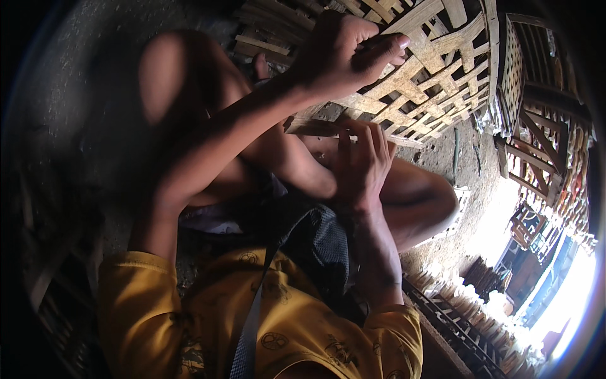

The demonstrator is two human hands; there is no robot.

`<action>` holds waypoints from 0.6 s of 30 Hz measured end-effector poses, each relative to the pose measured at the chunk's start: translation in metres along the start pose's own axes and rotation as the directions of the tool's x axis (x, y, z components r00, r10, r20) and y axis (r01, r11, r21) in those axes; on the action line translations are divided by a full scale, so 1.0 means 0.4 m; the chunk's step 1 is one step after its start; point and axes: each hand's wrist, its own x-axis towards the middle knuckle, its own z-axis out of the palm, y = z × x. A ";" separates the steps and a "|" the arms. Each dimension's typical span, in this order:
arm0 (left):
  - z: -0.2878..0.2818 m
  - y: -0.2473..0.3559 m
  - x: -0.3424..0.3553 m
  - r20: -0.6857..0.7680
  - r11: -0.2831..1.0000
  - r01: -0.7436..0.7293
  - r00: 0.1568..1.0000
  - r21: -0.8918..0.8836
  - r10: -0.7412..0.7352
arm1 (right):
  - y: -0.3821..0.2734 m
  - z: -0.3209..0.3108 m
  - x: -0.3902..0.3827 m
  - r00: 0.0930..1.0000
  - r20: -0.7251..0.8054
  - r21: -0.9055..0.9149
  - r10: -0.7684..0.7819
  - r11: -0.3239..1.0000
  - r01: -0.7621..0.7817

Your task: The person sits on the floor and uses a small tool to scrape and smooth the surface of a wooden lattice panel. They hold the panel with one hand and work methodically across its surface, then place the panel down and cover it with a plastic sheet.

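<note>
A panel of woven bamboo (435, 50) with open gaps between its pale strips stands tilted in front of me. My left hand (347, 54) is closed at its upper left part, the thumb pressed against curled fingers. What is inside that grip, if anything, is hidden. Below it, my right hand (363, 161) is bent around a flat bamboo slat (312, 127) along the panel's lower edge. Its fingertips lie over the slat, and the palm side is out of sight.
My bent legs (416, 196) frame the work on both sides. Loose slats (271, 28) lie beyond my left hand. Another woven bamboo piece (510, 63) stands at the right, near a wooden frame (536, 151). Bright light covers the far right ground.
</note>
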 end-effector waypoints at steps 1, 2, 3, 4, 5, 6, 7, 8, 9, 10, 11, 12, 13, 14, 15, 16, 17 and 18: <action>-0.001 -0.001 0.002 0.006 0.999 -0.042 0.999 0.029 0.042 | -0.006 -0.003 -0.009 0.998 -0.062 -0.064 -0.010 0.998 0.006; -0.001 -0.004 0.004 0.013 0.995 -0.084 0.996 0.057 0.084 | -0.008 -0.005 -0.012 0.992 -0.122 -0.129 -0.024 0.992 0.008; -0.008 -0.008 -0.002 0.013 0.987 -0.120 0.993 0.102 0.120 | -0.007 -0.018 0.005 0.983 -0.171 -0.157 -0.072 0.987 0.045; -0.003 -0.009 -0.002 -0.029 0.988 -0.136 0.990 0.074 0.138 | 0.015 -0.029 0.016 0.971 -0.202 -0.164 -0.126 0.982 0.094; 0.003 -0.009 -0.001 -0.072 0.987 -0.152 0.985 0.047 0.155 | 0.021 -0.041 0.031 0.973 -0.183 -0.138 -0.139 0.984 0.115; 0.009 -0.010 0.002 -0.115 0.985 -0.174 0.978 0.022 0.175 | 0.024 -0.051 0.045 0.974 -0.169 -0.111 -0.154 0.984 0.137; 0.013 -0.009 0.000 -0.087 0.995 -0.100 0.991 -0.026 0.097 | 0.028 -0.057 0.047 0.978 -0.138 -0.053 -0.154 0.988 0.148; 0.016 -0.007 -0.006 -0.055 0.997 -0.024 0.998 -0.070 0.020 | 0.030 -0.061 0.048 0.982 -0.107 0.006 -0.156 0.988 0.157; 0.017 -0.006 -0.009 -0.020 0.993 0.054 0.998 -0.106 -0.057 | 0.032 -0.063 0.049 0.984 -0.077 0.071 -0.159 0.984 0.165; 0.017 -0.009 -0.008 -0.010 0.993 0.054 0.998 -0.107 -0.056 | 0.036 -0.070 0.052 0.986 -0.040 0.076 -0.161 0.984 0.163; 0.018 -0.011 -0.005 0.000 0.993 0.054 0.998 -0.108 -0.055 | 0.041 -0.081 0.055 0.987 -0.004 0.081 -0.161 0.984 0.161; 0.017 -0.011 -0.008 0.000 0.993 0.061 0.998 -0.106 -0.061 | 0.051 -0.090 0.055 0.985 0.036 0.089 -0.167 0.983 0.163; 0.012 -0.013 -0.010 -0.003 0.993 0.067 0.998 -0.099 -0.068 | 0.071 -0.093 0.059 0.984 0.116 0.105 -0.132 0.987 0.120; 0.003 -0.014 -0.014 -0.011 0.993 0.077 0.997 -0.091 -0.078 | 0.078 -0.105 0.067 0.980 0.180 0.121 -0.083 0.991 0.062; -0.009 -0.016 -0.019 -0.019 0.993 0.087 0.996 -0.081 -0.089 | 0.094 -0.102 0.069 0.976 0.212 0.120 -0.046 0.993 0.021; -0.005 -0.002 -0.009 0.020 1.000 0.020 1.000 -0.008 -0.020 | 0.113 -0.124 0.060 0.971 0.235 0.075 0.033 0.996 -0.052; 0.010 0.006 0.000 0.013 0.999 -0.006 1.000 -0.054 0.007 | 0.136 -0.136 0.044 0.965 0.243 0.076 0.098 0.990 -0.120; 0.004 0.010 0.004 -0.014 0.998 -0.031 0.999 -0.060 0.030 | 0.147 -0.123 0.048 0.958 0.257 0.111 0.128 0.981 -0.161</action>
